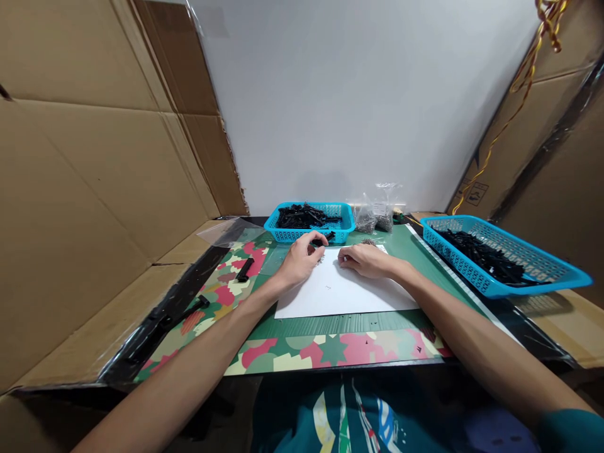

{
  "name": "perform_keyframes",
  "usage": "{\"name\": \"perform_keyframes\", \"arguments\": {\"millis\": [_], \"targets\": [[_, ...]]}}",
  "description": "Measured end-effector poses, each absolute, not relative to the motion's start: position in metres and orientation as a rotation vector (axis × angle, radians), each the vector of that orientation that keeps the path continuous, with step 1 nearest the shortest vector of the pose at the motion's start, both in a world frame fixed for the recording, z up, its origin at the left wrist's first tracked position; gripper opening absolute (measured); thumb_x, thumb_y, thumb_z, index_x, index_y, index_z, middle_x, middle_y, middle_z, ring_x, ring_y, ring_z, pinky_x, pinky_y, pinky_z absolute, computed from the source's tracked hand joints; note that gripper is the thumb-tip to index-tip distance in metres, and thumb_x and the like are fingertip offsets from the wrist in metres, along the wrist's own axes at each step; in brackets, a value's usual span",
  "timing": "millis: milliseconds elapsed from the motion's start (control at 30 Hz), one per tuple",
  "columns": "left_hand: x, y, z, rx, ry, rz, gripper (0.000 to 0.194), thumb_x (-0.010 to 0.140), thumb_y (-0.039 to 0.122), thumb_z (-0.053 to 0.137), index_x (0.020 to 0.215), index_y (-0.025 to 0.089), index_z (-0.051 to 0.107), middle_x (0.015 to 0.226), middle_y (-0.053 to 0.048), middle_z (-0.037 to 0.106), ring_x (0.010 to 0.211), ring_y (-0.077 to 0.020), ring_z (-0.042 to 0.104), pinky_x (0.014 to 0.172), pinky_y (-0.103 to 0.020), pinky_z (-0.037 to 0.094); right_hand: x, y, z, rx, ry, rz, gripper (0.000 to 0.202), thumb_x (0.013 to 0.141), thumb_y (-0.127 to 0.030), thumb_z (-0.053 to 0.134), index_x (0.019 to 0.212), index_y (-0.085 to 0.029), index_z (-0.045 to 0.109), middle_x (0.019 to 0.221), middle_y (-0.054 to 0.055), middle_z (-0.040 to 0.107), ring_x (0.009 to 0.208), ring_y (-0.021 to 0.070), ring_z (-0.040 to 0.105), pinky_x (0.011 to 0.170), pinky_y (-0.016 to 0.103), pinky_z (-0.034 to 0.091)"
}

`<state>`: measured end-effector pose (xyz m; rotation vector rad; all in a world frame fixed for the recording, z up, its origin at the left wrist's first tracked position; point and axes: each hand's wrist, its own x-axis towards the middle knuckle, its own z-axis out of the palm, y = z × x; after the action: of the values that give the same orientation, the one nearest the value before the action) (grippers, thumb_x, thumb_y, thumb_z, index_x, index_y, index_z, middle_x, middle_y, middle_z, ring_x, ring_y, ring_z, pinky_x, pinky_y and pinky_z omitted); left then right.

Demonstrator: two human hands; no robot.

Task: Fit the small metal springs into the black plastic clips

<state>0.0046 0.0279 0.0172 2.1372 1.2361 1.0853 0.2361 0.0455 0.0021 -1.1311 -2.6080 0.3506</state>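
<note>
My left hand (301,259) is over the left edge of a white sheet of paper (349,296), its thumb and index finger curled round a black plastic part (329,238). Much of that part is hidden behind the fingers. To the right, my right hand (367,260) rests low over the same sheet with its fingertips pressed together. Whatever is between those fingertips is too small or hidden to name. Small metal pieces (368,241) lie in a pile just beyond my right hand, and a few tiny bits (328,287) lie on the paper.
Blue baskets of black plastic parts stand at the back (309,238) and on the right (491,289). Clear bags of small metal pieces (377,217) sit by the back wall. Loose black parts (245,270) lie on the left of the green mat (396,242). Cardboard walls (94,157) enclose the sides.
</note>
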Motion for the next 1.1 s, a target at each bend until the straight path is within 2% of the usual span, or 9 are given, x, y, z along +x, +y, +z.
{"name": "perform_keyframes", "arguments": {"millis": [200,600,700,867,1000,1100], "targets": [[0.005,0.027,0.018,2.129,1.219,1.046,0.015,0.091,0.029,0.058,0.096,0.019,0.067,0.091,-0.002,0.069,0.072,-0.015,0.055,0.064,-0.029,0.04,0.237,0.05,0.002,-1.071,-2.503,0.529,0.015,0.101,-0.028,0.065,0.097,-0.016,0.074,0.093,0.006,0.075,0.074,0.0151,0.058,0.066,0.026,0.033],[0.004,0.029,0.013,2.149,1.234,1.009,0.017,0.091,0.026,0.06,0.096,0.018,0.075,0.102,-0.007,0.072,0.074,-0.0151,0.057,0.066,-0.028,0.043,0.234,0.047,0.004,-1.048,-2.561,0.48,0.011,0.096,-0.022,0.067,0.097,-0.017,0.076,0.083,0.004,0.072,0.069,0.0139,0.053,0.065,0.027,0.03],[0.003,0.029,0.013,2.142,1.246,0.996,0.018,0.089,0.025,0.062,0.097,0.018,0.076,0.099,-0.006,0.073,0.071,-0.0147,0.057,0.063,-0.027,0.042,0.236,0.048,0.006,-0.992,-2.485,0.594,0.011,0.096,-0.022,0.064,0.097,-0.015,0.074,0.084,0.004,0.069,0.071,0.0139,0.052,0.066,0.027,0.032],[0.005,0.025,0.016,2.049,1.199,0.97,0.017,0.088,0.028,0.064,0.095,0.017,0.076,0.086,-0.004,0.07,0.064,-0.0129,0.055,0.055,-0.024,0.038,0.238,0.048,0.01,-0.782,-2.261,0.916,0.028,0.1,-0.041,0.062,0.093,-0.014,0.068,0.08,0.001,0.06,0.071,0.0132,0.046,0.065,0.026,0.034],[0.009,0.022,0.018,1.918,1.085,0.958,0.022,0.089,0.037,0.067,0.096,0.017,0.074,0.08,-0.001,0.066,0.061,-0.0122,0.053,0.052,-0.023,0.035,0.233,0.045,0.012,-0.721,-2.026,1.061,0.042,0.093,-0.056,0.07,0.091,-0.015,0.067,0.083,0.002,0.058,0.071,0.0125,0.045,0.062,0.025,0.035],[0.011,0.019,0.021,1.917,1.048,0.982,0.024,0.087,0.04,0.072,0.096,0.018,0.073,0.086,-0.002,0.069,0.067,-0.0132,0.057,0.055,-0.024,0.04,0.228,0.042,0.012,-0.741,-1.894,1.134,0.047,0.088,-0.062,0.074,0.088,-0.016,0.065,0.076,-0.001,0.053,0.064,0.0106,0.04,0.056,0.024,0.031]]}}
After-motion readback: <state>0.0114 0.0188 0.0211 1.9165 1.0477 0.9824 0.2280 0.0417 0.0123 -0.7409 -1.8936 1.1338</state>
